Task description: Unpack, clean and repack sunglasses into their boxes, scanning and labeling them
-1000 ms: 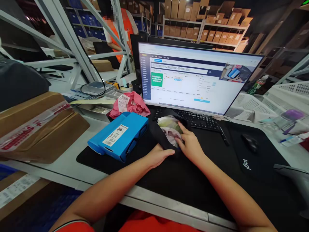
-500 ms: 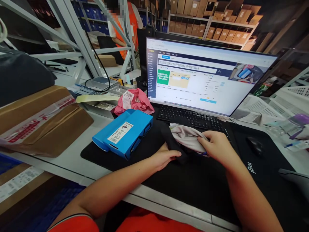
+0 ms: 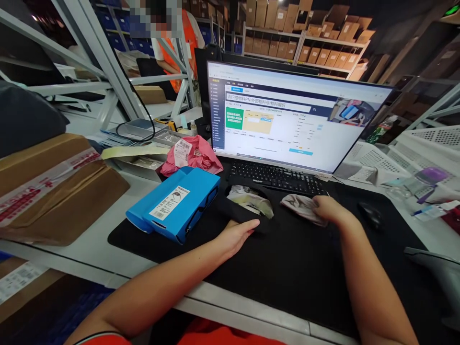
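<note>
**Left hand pins the pouch, right hand holds a wad**

On the black mat that covers the middle of the worktop, just short of the keyboard, lies a black pouch. Its mouth gapes toward the keyboard and shows pale crumpled stuffing inside. The left hand lies on the pouch's near edge, fingers stretched flat, pressing rather than clutching as far as can be seen. The right hand, further toward the right edge near the mouse, is closed round a pale wad of the same crumpled stuff. A blue box sits at the mat's left edge.

To do this well, the left hand should bear down steadily so the pouch does not slide, and the wad should stay off the keys.
</note>
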### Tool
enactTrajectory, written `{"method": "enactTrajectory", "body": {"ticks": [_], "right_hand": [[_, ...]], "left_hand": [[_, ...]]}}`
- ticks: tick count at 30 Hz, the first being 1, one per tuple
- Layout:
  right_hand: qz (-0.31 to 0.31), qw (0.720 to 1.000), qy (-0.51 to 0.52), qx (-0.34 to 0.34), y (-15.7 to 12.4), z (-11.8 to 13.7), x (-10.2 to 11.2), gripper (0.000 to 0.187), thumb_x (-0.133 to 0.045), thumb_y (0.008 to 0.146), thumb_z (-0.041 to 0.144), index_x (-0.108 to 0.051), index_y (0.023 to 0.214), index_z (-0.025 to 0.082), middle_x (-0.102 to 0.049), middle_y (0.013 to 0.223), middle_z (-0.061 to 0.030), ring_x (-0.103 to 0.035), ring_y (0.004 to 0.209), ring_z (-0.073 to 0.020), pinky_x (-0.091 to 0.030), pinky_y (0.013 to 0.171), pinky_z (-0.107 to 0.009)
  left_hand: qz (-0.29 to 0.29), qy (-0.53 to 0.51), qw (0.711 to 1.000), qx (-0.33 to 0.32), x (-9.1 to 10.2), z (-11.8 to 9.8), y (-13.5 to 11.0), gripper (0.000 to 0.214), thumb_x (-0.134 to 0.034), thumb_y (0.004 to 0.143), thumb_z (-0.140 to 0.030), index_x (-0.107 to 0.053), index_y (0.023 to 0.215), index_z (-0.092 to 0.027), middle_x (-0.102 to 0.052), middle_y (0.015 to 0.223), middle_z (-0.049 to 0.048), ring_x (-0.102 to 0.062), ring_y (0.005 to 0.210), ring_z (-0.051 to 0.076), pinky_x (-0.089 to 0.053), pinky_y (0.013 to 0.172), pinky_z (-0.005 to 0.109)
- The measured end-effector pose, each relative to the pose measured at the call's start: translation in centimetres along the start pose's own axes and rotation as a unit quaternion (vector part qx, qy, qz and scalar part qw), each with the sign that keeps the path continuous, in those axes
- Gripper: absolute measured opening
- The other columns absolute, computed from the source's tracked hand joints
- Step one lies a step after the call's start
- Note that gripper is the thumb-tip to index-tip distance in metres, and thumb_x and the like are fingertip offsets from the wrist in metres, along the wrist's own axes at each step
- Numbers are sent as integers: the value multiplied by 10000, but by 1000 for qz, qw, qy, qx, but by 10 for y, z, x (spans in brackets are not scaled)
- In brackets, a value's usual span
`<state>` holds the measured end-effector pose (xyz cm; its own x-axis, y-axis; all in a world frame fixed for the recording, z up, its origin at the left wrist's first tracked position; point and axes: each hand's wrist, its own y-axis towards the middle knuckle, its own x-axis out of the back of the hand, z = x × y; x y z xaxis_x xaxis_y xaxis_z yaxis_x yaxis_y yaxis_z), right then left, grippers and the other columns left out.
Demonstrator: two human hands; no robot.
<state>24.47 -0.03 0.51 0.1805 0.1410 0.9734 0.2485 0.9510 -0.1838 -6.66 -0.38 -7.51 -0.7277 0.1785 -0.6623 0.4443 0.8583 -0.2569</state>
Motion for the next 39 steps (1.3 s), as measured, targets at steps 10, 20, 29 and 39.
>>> {"method": "enactTrajectory", "body": {"ticks": [10, 20, 29, 39], "right_hand": [[-168, 895, 199, 362, -76, 105, -19, 312, -519, 960, 203, -645, 1245, 224, -704, 1205, -81, -678, 1077, -213, -571, 908, -334], [-296, 900, -6, 319, -49, 141, -69, 554, -506, 926, 101, -464, 1474, 168, -586, 1344, -161, -600, 1110, -295, -533, 906, -442], [-177, 963, 1, 201, -56, 140, -53, 237, -536, 953, 151, -661, 1148, 200, -739, 1062, -91, -707, 913, -243, -524, 748, -317], [-285, 907, 199, 238, -75, 108, -16, 214, -554, 932, 262, -740, 1032, 224, -777, 1000, -48, -729, 904, -233, -556, 806, -327]], "left_hand": [[32, 106, 992, -66, 1, 6, -5, 750, -916, 626, -265, -630, 1317, -207, -697, 1273, 115, -581, 1291, 324, -372, 1182, 468], [45, 247, 962, -111, -3, 8, -9, 796, -832, 617, -230, -562, 1365, -208, -651, 1329, 112, -537, 1315, 323, -330, 1194, 493], [62, 261, 957, -108, 2, 1, -4, 734, -855, 635, -244, -596, 1320, -211, -628, 1372, 95, -542, 1317, 322, -344, 1192, 484], [6, 89, 996, -5, -1, -3, 1, 701, -920, 572, -226, -670, 1224, -168, -728, 1188, 125, -648, 1184, 326, -427, 1135, 490]]}}
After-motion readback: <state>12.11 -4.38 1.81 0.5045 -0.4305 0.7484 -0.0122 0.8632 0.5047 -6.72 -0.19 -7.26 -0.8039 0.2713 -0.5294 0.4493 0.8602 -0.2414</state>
